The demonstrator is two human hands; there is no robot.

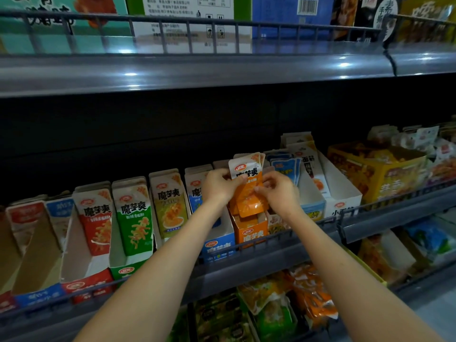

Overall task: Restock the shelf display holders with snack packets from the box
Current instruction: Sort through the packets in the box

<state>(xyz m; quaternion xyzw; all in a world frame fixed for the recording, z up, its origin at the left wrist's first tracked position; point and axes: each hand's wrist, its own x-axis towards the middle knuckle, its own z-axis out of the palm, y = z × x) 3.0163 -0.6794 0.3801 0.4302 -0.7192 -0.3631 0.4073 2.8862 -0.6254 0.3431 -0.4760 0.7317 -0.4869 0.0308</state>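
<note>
Orange snack packets held as small stack over orange display holder on middle shelf, lower ends dipping into its open top; left hand grips stack's left edge, fingers curled round it; right hand pinches right edge near middle; step in hand looks like seating stack in holder; next move calls for squaring packets, sliding them down behind front lip, fronts facing out, without crumpling; blue holder just beside; supply box not identifiable.
</note>
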